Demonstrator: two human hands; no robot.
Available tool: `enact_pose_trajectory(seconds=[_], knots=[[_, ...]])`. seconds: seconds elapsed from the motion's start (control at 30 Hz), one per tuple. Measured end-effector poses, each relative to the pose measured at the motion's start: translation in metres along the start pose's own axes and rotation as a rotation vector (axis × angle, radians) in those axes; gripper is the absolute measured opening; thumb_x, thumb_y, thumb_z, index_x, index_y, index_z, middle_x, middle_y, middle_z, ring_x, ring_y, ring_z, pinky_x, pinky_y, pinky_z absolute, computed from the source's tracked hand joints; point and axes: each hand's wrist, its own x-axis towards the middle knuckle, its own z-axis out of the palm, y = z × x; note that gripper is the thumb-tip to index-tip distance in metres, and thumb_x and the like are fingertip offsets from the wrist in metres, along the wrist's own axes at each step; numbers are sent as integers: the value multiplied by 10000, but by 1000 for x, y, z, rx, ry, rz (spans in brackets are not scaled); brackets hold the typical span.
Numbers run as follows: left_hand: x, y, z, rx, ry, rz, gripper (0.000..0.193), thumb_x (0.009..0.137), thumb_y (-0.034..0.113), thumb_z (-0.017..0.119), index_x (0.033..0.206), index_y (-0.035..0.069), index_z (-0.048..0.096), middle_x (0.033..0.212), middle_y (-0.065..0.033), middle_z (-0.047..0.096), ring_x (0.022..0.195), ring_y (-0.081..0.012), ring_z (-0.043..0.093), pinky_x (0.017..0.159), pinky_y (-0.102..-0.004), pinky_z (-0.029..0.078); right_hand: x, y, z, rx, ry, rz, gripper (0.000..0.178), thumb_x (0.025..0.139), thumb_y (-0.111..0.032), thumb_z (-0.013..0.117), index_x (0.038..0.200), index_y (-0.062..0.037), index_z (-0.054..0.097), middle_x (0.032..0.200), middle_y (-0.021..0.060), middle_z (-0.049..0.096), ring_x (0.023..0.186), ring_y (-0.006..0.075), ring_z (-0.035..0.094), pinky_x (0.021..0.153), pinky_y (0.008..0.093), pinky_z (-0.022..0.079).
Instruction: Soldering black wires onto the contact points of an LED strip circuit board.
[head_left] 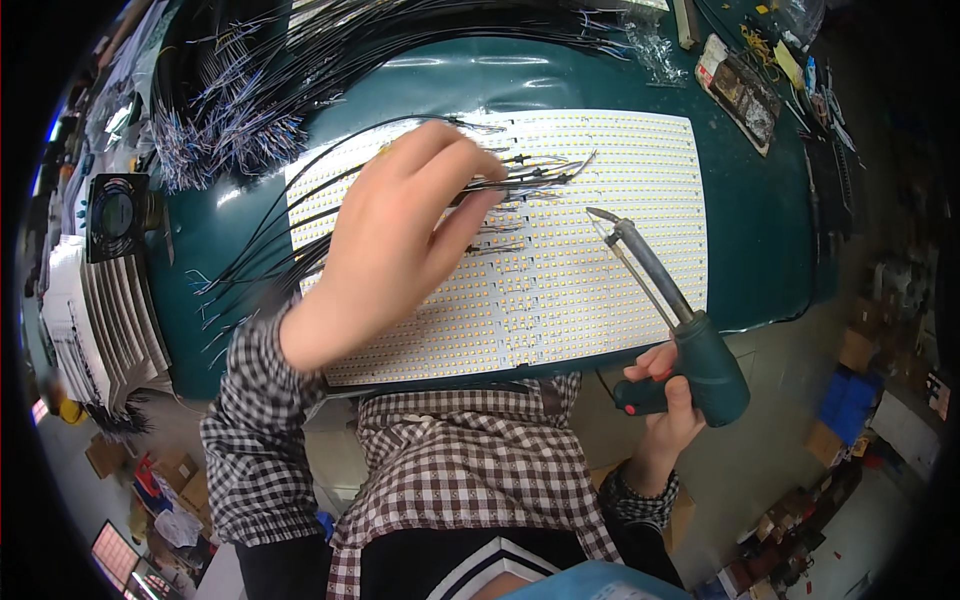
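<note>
A white panel board [630,300] lies on the green table, covered with rows of small yellow LEDs and split by a seam down its middle. Above its upper left part is my left hand [390,230], its fingers closed round thin black cables [535,180] whose stripped wire ends point right. The fingertips are partly hidden behind the hand. More black cables run across the board's left side, their ends near the seam. My right hand [668,400] grips the handle of a dark green soldering gun [718,370] at the table's front edge. Its metal tip [600,215] hovers over the board's right half.
A large bundle of black cables [400,55] with bare wire ends lies along the back. At left stand a small black fan [115,215] and a stack of white boards [100,320]. A stained block [738,95] and loose scraps sit at the far right.
</note>
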Motion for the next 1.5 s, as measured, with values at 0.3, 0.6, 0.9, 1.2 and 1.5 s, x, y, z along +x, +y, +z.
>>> enact_pose_trajectory(seconds=[0.3,0.6,0.9,1.2,1.5], knots=[[38,-27,29,31,-258,-25,113,844,144,619,893,46,593,863,-112,597,753,-327,601,648,-391,480,-1,4,-14,-12,-85,-96,576,907,-304,604,1228,146,443,862,128,557,797,222,592,608,315,580],[-35,31,-4,-141,-306,-207,90,807,59,619,861,34,551,795,-125,538,697,-313,578,591,-392,465,-3,-1,-7,-1,12,-47,457,844,-326,682,949,104,571,852,197,607,682,238,641,578,302,558],[-61,15,28,-171,-150,-256,80,772,51,654,812,43,585,775,-88,557,636,-240,613,554,-339,478,-20,4,-9,-91,-16,-27,480,843,-307,681,1043,118,582,911,209,625,781,277,660,622,325,580],[-56,10,34,-234,-143,-250,72,744,45,643,773,35,579,768,-83,553,637,-224,613,559,-319,484,-31,3,-8,-68,-87,46,426,847,-245,695,1044,115,581,943,201,619,863,276,642,692,358,589],[-51,5,28,-294,-228,-247,66,750,60,623,789,30,580,786,-94,559,681,-246,613,600,-351,487,-32,3,0,-190,-160,91,315,843,-194,669,922,98,579,845,184,597,762,252,620,657,347,574]])
